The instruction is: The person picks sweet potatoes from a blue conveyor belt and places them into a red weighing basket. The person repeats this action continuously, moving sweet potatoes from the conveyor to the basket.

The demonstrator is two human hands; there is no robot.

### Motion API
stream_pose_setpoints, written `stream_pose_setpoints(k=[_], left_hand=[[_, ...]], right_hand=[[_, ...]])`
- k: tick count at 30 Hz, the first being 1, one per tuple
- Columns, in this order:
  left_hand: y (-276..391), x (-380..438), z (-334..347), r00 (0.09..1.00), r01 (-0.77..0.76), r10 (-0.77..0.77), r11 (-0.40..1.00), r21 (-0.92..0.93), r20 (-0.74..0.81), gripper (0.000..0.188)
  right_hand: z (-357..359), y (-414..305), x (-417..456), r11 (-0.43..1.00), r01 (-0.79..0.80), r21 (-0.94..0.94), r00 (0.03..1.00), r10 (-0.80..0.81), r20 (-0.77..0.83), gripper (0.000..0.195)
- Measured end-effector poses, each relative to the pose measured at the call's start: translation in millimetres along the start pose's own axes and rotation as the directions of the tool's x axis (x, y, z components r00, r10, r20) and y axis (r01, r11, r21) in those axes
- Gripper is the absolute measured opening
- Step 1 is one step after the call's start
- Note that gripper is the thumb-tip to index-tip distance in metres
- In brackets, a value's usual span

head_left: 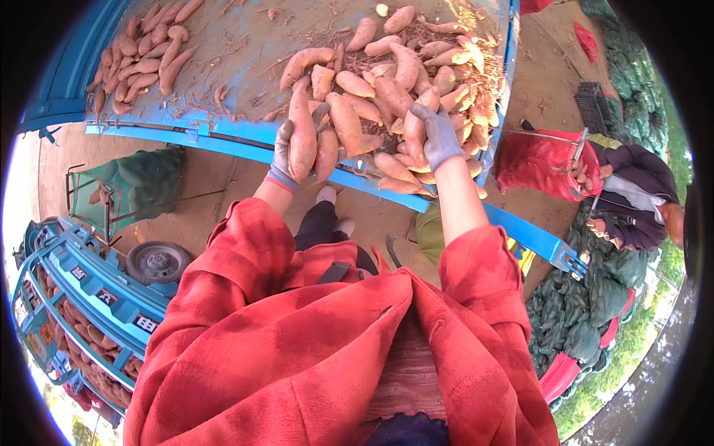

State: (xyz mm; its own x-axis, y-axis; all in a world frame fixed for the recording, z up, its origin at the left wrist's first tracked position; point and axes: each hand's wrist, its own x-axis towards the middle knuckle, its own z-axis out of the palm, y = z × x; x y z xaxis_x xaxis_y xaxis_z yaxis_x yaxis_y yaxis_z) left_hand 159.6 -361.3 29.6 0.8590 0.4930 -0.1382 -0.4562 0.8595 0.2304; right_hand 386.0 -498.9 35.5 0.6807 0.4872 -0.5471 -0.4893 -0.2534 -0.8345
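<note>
My left hand [283, 153], in a grey glove, grips a long sweet potato [302, 131] above the near edge of a blue truck bed [245, 131]. A grey fingertip shows on that root's far side. Close against it hangs another sweet potato [326, 155]; whether the same hand bears it I cannot tell. My right hand [439, 132], also gloved, is closed around a sweet potato [415, 131] at the front of a loose pile of sweet potatoes [390, 92]. Part of that root is hidden by the fingers.
More sweet potatoes [145, 56] lie on the bed's far left. A filled green mesh bag [139, 175] rests on a metal frame at left. On the right, a person [636, 184] handles a red mesh bag [541, 164]. A blue vehicle [95, 284] carries sweet potatoes; a bar [530, 234] juts out.
</note>
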Motion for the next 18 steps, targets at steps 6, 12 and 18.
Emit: stream_pose_setpoints(k=[6, 12, 18], left_hand=[[1, 3, 16, 0.997, -0.028, 0.027, 1.0, 0.003, 0.068, 0.081], [-21, 29, 49, 0.997, 0.046, -0.026, 0.957, 0.285, -0.075, 0.08], [-60, 75, 190, 0.969, -0.032, -0.114, 0.823, 0.567, 0.22, 0.077]], right_hand=[[26, 22, -8, 0.978, 0.13, -0.163, 0.986, -0.145, -0.079, 0.06], [22, -41, -71, 0.949, 0.006, 0.316, 1.0, -0.007, 0.003, 0.041], [-12, -164, -179, 0.929, 0.316, 0.192, 0.936, -0.339, 0.097, 0.061]])
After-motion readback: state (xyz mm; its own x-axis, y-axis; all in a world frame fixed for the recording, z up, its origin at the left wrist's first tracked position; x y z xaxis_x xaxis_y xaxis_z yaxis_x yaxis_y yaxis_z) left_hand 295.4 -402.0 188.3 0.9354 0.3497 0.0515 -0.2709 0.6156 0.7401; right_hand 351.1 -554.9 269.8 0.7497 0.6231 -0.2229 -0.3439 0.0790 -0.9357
